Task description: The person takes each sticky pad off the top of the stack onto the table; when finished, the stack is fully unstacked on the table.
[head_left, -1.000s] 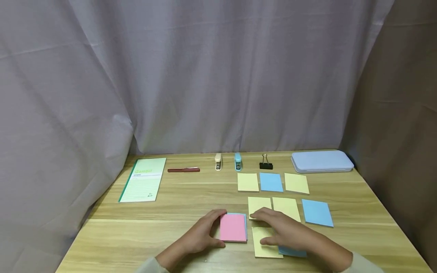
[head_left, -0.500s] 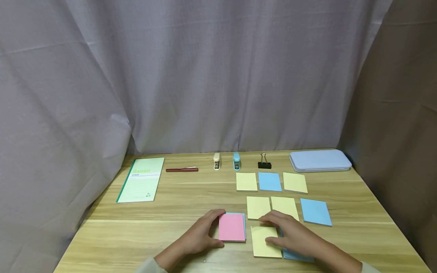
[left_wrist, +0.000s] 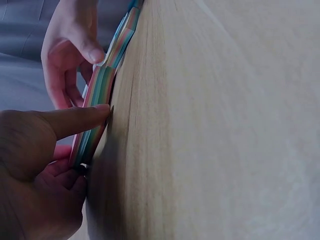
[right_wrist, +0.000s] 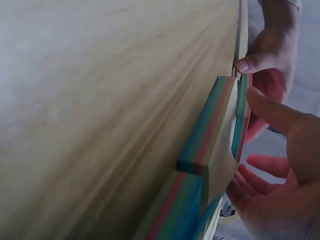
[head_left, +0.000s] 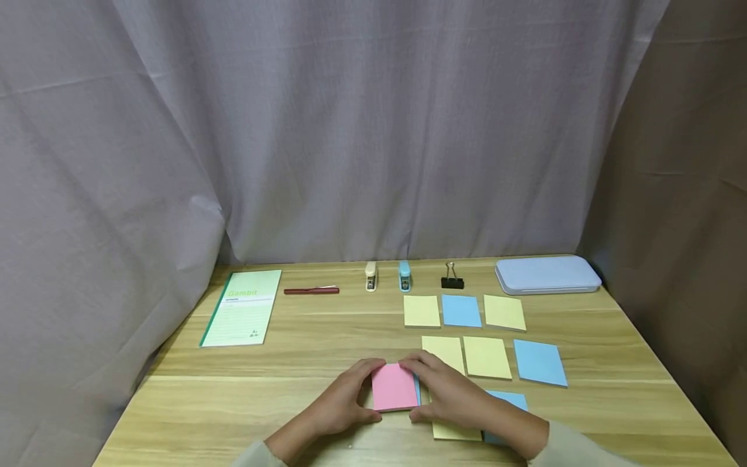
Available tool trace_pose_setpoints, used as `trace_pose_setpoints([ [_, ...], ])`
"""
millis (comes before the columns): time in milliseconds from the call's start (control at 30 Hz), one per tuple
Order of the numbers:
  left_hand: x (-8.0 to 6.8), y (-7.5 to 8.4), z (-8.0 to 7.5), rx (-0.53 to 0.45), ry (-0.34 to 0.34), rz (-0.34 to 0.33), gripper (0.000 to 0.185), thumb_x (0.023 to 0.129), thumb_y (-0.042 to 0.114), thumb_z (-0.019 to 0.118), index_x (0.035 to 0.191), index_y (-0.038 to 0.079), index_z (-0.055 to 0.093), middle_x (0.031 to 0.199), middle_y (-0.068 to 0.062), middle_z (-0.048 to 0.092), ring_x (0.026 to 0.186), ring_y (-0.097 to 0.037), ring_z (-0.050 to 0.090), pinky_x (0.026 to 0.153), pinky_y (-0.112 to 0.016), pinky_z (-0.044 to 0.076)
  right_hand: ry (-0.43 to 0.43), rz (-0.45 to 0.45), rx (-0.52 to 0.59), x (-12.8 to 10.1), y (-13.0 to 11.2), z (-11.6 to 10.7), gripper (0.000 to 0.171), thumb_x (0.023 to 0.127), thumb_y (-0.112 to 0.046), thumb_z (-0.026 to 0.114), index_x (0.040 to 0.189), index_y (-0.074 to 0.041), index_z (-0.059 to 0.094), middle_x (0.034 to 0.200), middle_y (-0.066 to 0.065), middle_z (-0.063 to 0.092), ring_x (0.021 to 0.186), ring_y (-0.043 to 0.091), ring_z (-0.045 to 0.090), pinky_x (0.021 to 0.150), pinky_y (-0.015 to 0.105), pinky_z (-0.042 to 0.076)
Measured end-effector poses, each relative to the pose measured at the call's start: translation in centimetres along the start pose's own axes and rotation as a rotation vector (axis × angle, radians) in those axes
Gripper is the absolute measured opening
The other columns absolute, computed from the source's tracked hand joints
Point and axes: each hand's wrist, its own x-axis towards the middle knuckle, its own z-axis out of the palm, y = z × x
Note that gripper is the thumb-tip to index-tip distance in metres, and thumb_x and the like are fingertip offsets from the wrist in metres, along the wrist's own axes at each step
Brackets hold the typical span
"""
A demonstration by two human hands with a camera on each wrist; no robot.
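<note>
A pad of sticky notes [head_left: 393, 387] with a pink top sheet lies near the front of the wooden table [head_left: 303, 357]. My left hand [head_left: 364, 392] grips its left edge, thumb and fingers curled round it. My right hand [head_left: 423, 389] grips its right edge. In the left wrist view the pad [left_wrist: 97, 110] shows striped pink, green and blue edges, with my thumb pressed on it. The right wrist view shows the pad [right_wrist: 210, 135] with its upper layers shifted off the lower ones. A loose yellow note [head_left: 452, 431] and a blue note [head_left: 508, 399] lie partly under my right wrist.
Loose yellow [head_left: 421, 311] and blue [head_left: 461, 311] notes lie in two rows right of centre. Along the back stand a green notepad [head_left: 242, 316], red pen [head_left: 311, 291], beige stapler [head_left: 370, 276], blue stapler [head_left: 404, 276], black binder clip [head_left: 452, 279] and pale blue case [head_left: 547, 275].
My right hand has left the loose yellow note and moved left onto the pad's right edge, uncovering the blue note. The left hand has stayed on the pad.
</note>
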Motion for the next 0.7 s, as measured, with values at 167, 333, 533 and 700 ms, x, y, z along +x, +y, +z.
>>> trace_pose_setpoints([
  [167, 0.1, 0.0, 0.1, 0.003, 0.000, -0.003, 0.087, 0.079, 0.013, 0.090, 0.152, 0.005, 0.044, 0.151, -0.004, 0.050, 0.141, -0.022, 0.047, 0.119, -0.040, 0.037, 0.040, 0.003, -0.083, 0.6, -0.1, 0.5, 0.080, 0.077, -0.031, 0.092, 0.144, -0.006, 0.054, 0.143, 0.002, 0.053, 0.127, 0.020, 0.053, 0.101, 0.046, 0.052],
  [333, 0.2, 0.0, 0.1, -0.006, -0.004, -0.017, 0.088, 0.078, 0.013, 0.091, 0.152, 0.005, 0.044, 0.152, -0.004, 0.050, 0.142, -0.023, 0.046, 0.119, -0.042, 0.036, 0.057, -0.003, -0.098, 0.6, -0.3, 0.0, 0.075, 0.074, -0.029, 0.093, 0.137, -0.009, 0.058, 0.136, -0.001, 0.055, 0.121, 0.016, 0.051, 0.097, 0.041, 0.053],
  [533, 0.2, 0.2, 0.1, -0.002, 0.001, -0.049, 0.086, 0.080, 0.016, 0.090, 0.152, 0.008, 0.044, 0.152, -0.002, 0.050, 0.142, -0.022, 0.045, 0.119, -0.040, 0.037, 0.062, 0.030, -0.056, -1.3, 0.2, -2.0, 0.071, 0.078, -0.028, 0.091, 0.138, -0.011, 0.057, 0.136, -0.004, 0.053, 0.122, 0.018, 0.052, 0.097, 0.042, 0.054],
  [700, 0.2, 0.2, 0.4, 0.024, 0.009, -0.072, 0.081, 0.084, 0.018, 0.088, 0.152, 0.009, 0.044, 0.152, -0.002, 0.049, 0.142, -0.023, 0.046, 0.117, -0.041, 0.039, 0.106, 0.045, 0.041, -5.0, 1.9, -4.2, 0.069, 0.081, -0.023, 0.090, 0.140, -0.011, 0.055, 0.137, -0.001, 0.051, 0.115, 0.014, 0.059, 0.092, 0.034, 0.057],
])
